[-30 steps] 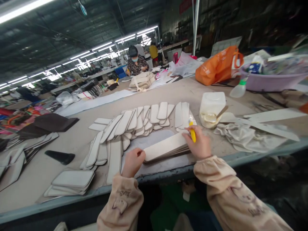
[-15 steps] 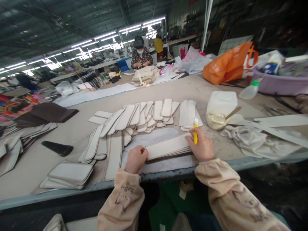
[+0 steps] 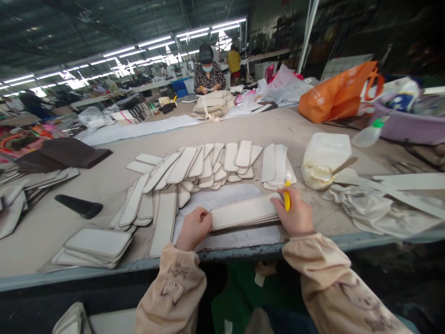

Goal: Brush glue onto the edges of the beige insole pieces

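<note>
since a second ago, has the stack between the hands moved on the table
No. The stack keeps its spot left of the white tub; only the view shifted.

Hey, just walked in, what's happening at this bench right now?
A person at a long table has both hands on a stack of white strips: the left hand grips its left end, the right hand steadies the other end while holding a yellow-handled tool. More white pieces lie fanned out just beyond. A white tub with a stick in it and a crumpled cloth sit to the right. Farther along the table another person works.
</note>
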### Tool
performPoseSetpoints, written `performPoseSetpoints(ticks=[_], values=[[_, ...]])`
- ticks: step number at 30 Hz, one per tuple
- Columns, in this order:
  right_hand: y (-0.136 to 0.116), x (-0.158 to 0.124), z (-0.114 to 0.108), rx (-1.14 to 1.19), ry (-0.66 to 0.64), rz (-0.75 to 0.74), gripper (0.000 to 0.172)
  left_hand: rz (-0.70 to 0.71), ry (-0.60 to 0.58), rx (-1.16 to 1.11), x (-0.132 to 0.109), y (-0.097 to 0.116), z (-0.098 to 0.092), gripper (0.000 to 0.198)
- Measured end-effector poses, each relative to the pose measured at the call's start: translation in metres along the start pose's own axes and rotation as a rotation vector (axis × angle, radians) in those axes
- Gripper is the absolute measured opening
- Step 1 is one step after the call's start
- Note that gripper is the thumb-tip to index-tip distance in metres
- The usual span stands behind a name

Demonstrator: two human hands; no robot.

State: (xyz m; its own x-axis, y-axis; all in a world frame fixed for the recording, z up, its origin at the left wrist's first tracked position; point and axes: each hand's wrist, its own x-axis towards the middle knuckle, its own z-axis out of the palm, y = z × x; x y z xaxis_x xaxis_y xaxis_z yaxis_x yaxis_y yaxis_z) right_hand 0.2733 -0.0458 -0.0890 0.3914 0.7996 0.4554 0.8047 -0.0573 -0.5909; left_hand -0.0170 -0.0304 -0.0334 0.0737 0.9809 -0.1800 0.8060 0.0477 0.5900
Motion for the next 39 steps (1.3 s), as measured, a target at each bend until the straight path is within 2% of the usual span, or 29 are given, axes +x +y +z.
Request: performPoseSetpoints(ticks=[2,11,19,24,29,31,35,39], values=[[0.001,-0.001,0.001,0.003,0.009,-0.003,0.03,-0.007,0.001,-0.035,0.0,-0.004,0.001,0.015],[0.005,-0.003,0.002,0.002,0.012,0.012,0.031,0.01,0.002,-0.051,0.0,-0.004,0.004,0.033],[0.006,-0.001,0.004,0.011,0.004,0.022,0.031,0.015,-0.02,-0.107,0.0,-0.003,0.003,0.033],[0.003,-0.001,0.002,0.026,-0.009,0.017,0.03,0.007,-0.03,-0.063,0.0,-0.001,0.003,0.036],[-0.008,-0.001,-0.007,-0.021,0.055,-0.201,0.026,0.021,-0.051,-0.014,0.006,-0.009,0.005,0.043],[-0.019,-0.006,-0.01,0.026,0.039,-0.301,0.025,0.029,-0.057,-0.009,0.008,-0.011,0.005,0.045],[-0.047,-0.028,-0.006,0.189,-0.164,-0.476,0.019,0.032,-0.05,-0.056,0.008,-0.011,0.004,0.049],[-0.062,-0.047,0.006,0.184,-0.332,-0.558,0.022,0.021,-0.035,-0.08,0.007,-0.007,0.003,0.052]])
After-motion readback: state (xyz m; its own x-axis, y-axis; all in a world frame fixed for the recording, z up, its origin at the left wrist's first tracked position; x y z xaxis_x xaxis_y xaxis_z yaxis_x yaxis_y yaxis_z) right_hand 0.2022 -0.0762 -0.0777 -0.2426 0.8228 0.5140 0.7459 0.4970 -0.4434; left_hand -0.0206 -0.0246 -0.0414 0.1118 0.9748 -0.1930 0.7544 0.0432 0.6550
